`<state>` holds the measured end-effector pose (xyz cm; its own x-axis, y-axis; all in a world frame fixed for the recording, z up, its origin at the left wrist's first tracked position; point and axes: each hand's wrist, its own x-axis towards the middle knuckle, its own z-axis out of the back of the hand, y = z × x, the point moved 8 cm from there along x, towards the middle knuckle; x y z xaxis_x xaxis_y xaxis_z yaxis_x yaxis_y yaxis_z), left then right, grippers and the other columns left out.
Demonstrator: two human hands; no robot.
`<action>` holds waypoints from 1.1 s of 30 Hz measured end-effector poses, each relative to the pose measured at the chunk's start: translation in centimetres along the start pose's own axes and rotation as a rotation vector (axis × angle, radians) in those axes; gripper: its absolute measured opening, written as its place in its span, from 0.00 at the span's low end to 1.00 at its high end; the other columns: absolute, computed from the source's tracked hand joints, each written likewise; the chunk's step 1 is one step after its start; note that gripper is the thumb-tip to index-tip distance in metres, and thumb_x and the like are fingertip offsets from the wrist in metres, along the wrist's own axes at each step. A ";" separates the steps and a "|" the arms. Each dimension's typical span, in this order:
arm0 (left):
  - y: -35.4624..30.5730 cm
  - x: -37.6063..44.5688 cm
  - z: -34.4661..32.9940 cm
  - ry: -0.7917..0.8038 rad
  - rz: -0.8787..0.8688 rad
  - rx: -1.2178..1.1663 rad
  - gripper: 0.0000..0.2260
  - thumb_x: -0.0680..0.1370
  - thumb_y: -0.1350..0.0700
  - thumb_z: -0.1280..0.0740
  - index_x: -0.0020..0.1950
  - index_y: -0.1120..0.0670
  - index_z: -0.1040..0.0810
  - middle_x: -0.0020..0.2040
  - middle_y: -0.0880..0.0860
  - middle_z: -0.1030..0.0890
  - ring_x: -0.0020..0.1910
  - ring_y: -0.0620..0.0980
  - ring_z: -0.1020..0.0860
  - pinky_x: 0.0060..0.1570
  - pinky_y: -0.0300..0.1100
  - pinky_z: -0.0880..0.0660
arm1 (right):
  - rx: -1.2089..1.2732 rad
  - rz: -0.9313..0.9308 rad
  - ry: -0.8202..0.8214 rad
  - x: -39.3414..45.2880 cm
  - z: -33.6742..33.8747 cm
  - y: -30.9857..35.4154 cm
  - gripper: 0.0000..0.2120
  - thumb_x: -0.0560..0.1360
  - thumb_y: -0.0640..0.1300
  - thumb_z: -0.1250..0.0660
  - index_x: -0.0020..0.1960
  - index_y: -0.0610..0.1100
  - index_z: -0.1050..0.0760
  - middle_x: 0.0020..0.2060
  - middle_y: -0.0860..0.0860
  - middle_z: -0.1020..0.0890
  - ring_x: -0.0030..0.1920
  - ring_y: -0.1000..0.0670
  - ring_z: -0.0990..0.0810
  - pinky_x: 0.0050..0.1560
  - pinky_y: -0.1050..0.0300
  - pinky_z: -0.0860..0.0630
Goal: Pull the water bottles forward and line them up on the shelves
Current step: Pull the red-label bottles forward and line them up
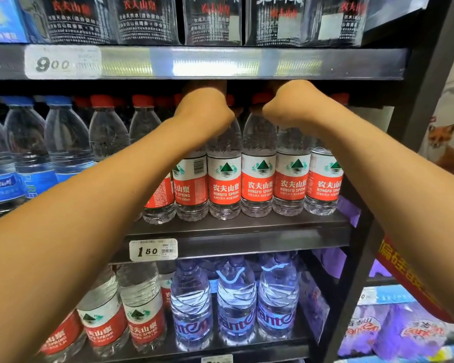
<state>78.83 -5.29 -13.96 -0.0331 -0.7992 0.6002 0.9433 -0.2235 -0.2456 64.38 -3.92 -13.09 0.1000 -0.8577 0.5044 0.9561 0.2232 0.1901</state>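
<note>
The red-label water bottles (pixel 258 179) stand in a close row at the front edge of the middle shelf (pixel 236 224), with more red caps showing in the dark behind them, and both arms reach over that front row into the back. The likeliest trouble, as I judge it, is a forearm or wrist brushing the necks of the front bottles while something is dragged forward: they stand touching one another near the lip, so one knock could tip several or push one off the edge. Bottles pulled blind from the back could also come out crooked and break the line. The left hand (pixel 203 106) and the right hand (pixel 286 106) are bent at the wrist with their backs to the camera, under the shelf above; their fingers are hidden, so I cannot tell how far they spread or whether they hold a bottle.
</note>
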 end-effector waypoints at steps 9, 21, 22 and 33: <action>-0.1 -0.1 -0.1 -0.014 0.003 0.002 0.19 0.79 0.49 0.35 0.31 0.56 0.33 0.30 0.54 0.30 0.28 0.51 0.33 0.25 0.42 0.42 | -0.010 0.016 -0.029 -0.1 -0.1 -0.1 0.20 0.78 0.46 0.38 0.29 0.42 0.35 0.27 0.48 0.32 0.28 0.51 0.36 0.26 0.58 0.40; 0.8 -5.9 3.9 -0.445 -0.187 -0.149 0.15 0.74 0.53 0.35 0.36 0.56 0.39 0.31 0.48 0.40 0.33 0.52 0.38 0.32 0.46 0.52 | 0.006 0.161 -0.346 -2.3 -0.1 1.9 0.21 0.72 0.48 0.34 0.28 0.43 0.42 0.25 0.48 0.37 0.27 0.46 0.37 0.27 0.57 0.43; 1.4 -6.5 4.2 -0.475 -0.199 -0.150 0.13 0.75 0.54 0.35 0.39 0.56 0.38 0.33 0.48 0.39 0.36 0.52 0.37 0.33 0.44 0.52 | 0.017 0.171 -0.367 -2.5 -0.2 2.6 0.22 0.73 0.50 0.34 0.29 0.44 0.42 0.26 0.48 0.36 0.29 0.44 0.35 0.30 0.56 0.40; 8.2 -5.8 7.0 -0.381 -0.234 -0.030 0.15 0.75 0.55 0.36 0.35 0.57 0.39 0.33 0.54 0.36 0.38 0.55 0.36 0.36 0.44 0.47 | -0.073 0.256 -0.443 -3.1 -2.5 11.4 0.20 0.76 0.57 0.38 0.34 0.43 0.38 0.42 0.36 0.20 0.46 0.34 0.22 0.39 0.50 0.36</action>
<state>89.04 1.46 -14.10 -0.1152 -0.4636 0.8785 0.9145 -0.3948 -0.0884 75.67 0.10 -14.60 0.2225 -0.4980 0.8382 0.9345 0.3541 -0.0377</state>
